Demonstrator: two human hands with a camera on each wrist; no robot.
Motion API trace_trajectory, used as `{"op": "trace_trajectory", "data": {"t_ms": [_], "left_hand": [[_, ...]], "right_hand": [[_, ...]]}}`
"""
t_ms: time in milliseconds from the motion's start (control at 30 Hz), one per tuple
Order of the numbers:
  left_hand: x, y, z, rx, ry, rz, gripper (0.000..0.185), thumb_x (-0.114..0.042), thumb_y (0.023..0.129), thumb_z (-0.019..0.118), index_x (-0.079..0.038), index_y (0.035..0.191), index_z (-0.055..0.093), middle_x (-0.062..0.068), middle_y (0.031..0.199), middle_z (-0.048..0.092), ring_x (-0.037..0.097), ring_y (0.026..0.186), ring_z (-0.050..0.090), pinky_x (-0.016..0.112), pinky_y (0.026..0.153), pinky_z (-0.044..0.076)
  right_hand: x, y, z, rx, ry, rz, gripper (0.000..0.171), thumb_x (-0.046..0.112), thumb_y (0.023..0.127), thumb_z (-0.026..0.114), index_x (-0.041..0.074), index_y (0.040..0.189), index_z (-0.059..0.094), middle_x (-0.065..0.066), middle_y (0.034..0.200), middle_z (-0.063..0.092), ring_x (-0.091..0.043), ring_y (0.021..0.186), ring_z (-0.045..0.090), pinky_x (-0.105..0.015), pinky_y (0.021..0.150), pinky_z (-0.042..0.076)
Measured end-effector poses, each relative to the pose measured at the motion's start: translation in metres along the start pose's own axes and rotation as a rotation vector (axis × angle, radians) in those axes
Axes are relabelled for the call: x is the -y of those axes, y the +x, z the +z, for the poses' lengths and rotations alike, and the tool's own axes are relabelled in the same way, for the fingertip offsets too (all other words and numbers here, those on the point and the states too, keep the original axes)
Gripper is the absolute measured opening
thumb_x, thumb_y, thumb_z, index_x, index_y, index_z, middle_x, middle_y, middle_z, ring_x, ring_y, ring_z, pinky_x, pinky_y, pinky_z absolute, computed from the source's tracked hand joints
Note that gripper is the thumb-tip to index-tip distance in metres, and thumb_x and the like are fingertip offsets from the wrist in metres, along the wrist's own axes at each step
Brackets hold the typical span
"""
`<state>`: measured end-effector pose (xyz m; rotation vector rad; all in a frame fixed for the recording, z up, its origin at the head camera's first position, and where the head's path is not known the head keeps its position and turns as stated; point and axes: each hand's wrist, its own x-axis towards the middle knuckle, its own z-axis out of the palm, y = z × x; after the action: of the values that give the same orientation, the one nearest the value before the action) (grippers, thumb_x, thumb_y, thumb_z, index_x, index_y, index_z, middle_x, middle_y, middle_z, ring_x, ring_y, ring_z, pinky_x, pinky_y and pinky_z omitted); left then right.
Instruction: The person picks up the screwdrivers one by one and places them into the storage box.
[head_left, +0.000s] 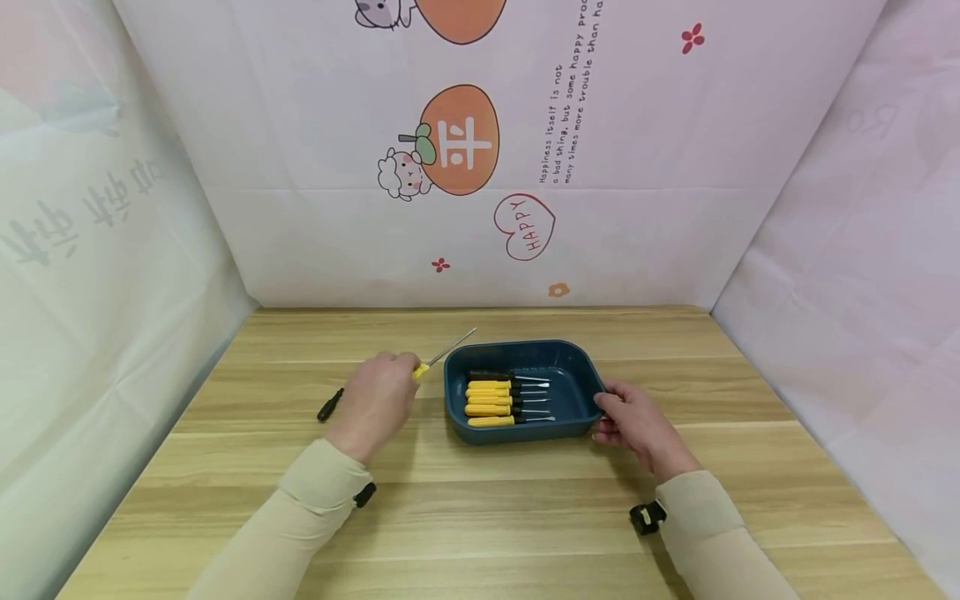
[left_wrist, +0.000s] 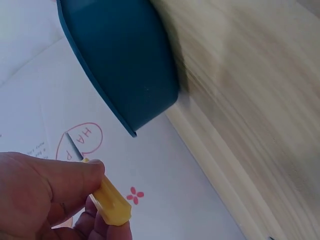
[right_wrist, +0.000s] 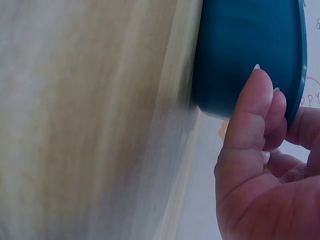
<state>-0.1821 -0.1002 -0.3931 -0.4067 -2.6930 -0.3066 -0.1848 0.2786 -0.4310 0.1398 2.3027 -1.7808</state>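
Fingers of the left hand [head_left: 375, 400] curl round a yellow-handled screwdriver [head_left: 444, 352], its shaft slanting up and away to the right, tip above the bench [head_left: 525, 517] just left of the blue tray [head_left: 577, 367]. Most of its handle is hidden in the fist. The right hand [head_left: 633, 421] grips the tray's right rim, fingertips out of sight. Five screwdrivers [head_left: 502, 398] lie in the tray, tips pointing right.

The tray [head_left: 577, 367] was dark teal. The screwdrivers [head_left: 498, 397] in it had yellow handles with black collars, one handle black. The held screwdriver [head_left: 442, 352] was yellow with a silver shaft. Another tool [head_left: 330, 405] was black. The counter [head_left: 480, 517] was pale wood grain. The backdrop [head_left: 637, 167] was white with orange fruit and red flowers. The sleeves [head_left: 300, 508] were beige.
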Motion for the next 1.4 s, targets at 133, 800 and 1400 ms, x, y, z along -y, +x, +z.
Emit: {"op": "trace_trajectory", "data": {"t_ms": [133, 800, 1400], "left_hand": [[-0.009, 0.004, -0.001, 0.020, -0.020, 0.020, 0.022, -0.011, 0.090, 0.081, -0.008, 0.111, 0.076, 0.009, 0.098, 0.075, 0.025, 0.084, 0.070, 0.042, 0.070, 0.059], [-0.053, 0.016, 0.007, 0.171, -0.097, 0.236, 0.021, -0.015, 0.095, 0.078, -0.013, 0.116, 0.077, 0.003, 0.108, 0.074, 0.018, 0.093, 0.067, 0.034, 0.082, 0.058], [-0.072, 0.023, 0.024, 0.312, -0.007, 0.322, 0.020, -0.023, 0.096, 0.078, -0.019, 0.116, 0.080, -0.003, 0.109, 0.078, 0.014, 0.094, 0.070, 0.031, 0.080, 0.059]], "right_hand": [[0.001, 0.000, 0.000, 0.005, 0.000, -0.006, 0.048, 0.019, 0.112, 0.045, -0.004, 0.153, 0.040, -0.007, 0.091, 0.056, -0.014, 0.076, 0.059, -0.030, 0.072, 0.062], [-0.003, 0.002, 0.001, -0.003, 0.019, -0.002, 0.048, 0.020, 0.112, 0.045, -0.003, 0.153, 0.040, -0.005, 0.090, 0.056, -0.012, 0.074, 0.058, -0.029, 0.070, 0.062], [-0.001, -0.001, 0.001, -0.005, 0.017, -0.011, 0.049, 0.018, 0.111, 0.046, -0.005, 0.153, 0.040, -0.007, 0.090, 0.059, -0.013, 0.074, 0.060, -0.030, 0.071, 0.063]]}}
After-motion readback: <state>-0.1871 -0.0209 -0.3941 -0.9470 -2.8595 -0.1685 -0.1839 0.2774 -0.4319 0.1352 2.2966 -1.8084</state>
